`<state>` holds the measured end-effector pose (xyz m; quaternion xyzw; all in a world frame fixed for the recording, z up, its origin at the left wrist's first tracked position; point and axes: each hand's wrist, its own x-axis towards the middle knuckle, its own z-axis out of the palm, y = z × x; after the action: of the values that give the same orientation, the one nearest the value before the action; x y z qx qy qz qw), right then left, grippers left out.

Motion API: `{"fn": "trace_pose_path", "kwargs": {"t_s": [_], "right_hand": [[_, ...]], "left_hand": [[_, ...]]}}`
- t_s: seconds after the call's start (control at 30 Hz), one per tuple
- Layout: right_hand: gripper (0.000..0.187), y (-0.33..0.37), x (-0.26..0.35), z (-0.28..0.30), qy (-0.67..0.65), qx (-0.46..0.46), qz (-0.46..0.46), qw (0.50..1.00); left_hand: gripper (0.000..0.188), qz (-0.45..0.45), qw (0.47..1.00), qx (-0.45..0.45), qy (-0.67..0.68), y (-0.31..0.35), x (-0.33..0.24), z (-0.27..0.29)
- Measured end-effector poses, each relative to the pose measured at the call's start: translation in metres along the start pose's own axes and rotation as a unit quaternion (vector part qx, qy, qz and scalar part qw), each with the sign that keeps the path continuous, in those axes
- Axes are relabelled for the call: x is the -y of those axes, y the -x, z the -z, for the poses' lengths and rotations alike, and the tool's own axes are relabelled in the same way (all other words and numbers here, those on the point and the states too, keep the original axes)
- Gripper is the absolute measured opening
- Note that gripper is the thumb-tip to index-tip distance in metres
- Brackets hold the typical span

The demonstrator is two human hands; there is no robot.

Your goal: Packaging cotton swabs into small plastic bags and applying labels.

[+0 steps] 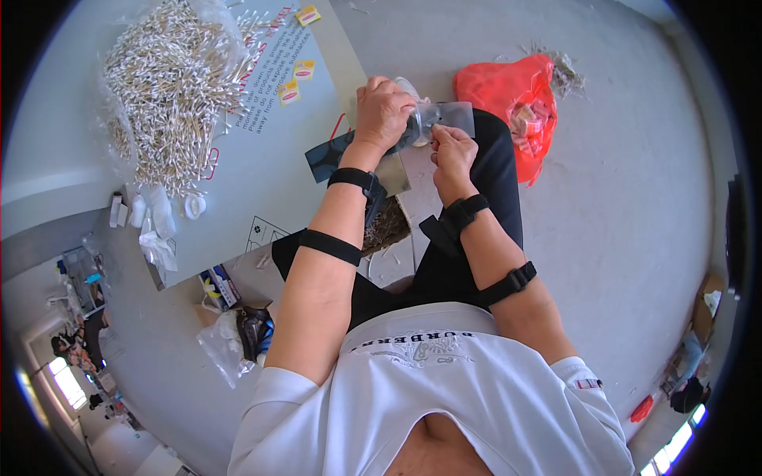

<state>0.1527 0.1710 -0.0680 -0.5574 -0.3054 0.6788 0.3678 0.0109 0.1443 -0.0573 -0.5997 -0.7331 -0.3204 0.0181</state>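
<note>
Both hands meet over the table's near right edge, above my right thigh. Between them is a clear plastic packet (421,125) with a translucent grey flap; its exact kind is hard to make out. My left hand (382,115) is closed around its left end, the fingertips partly hidden. Thumb and finger of my right hand (454,155) pinch its lower right side. Beneath my left wrist lies a dark glossy sheet (323,161). To the left, a big heap of cotton swabs (171,95) spills from a clear bag on the table (230,190).
Small yellow-and-white packets (304,70) are scattered on the table. A red plastic bag (496,83) sits on the floor at right. Below the table edge is a box of loose swabs (389,226). White bottles (138,210) stand near the table's left corner.
</note>
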Motion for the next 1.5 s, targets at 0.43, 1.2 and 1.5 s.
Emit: {"fn": "trace_pose_path", "kwargs": {"t_s": [0.43,1.2,1.5], "right_hand": [[0.018,0.019,-0.008,-0.014,-0.021,0.105,-0.098,0.989],[0.026,0.030,-0.022,-0.017,0.034,0.077,0.013,0.996],[0.023,0.040,-0.043,-0.027,0.245,0.073,0.160,0.953]], "left_hand": [[0.009,0.050,0.997,0.059,0.010,-0.001,0.008,0.017],[0.010,0.064,0.994,0.082,0.039,0.014,0.008,0.031],[0.006,0.051,0.997,0.058,0.009,0.038,0.032,0.053]]}}
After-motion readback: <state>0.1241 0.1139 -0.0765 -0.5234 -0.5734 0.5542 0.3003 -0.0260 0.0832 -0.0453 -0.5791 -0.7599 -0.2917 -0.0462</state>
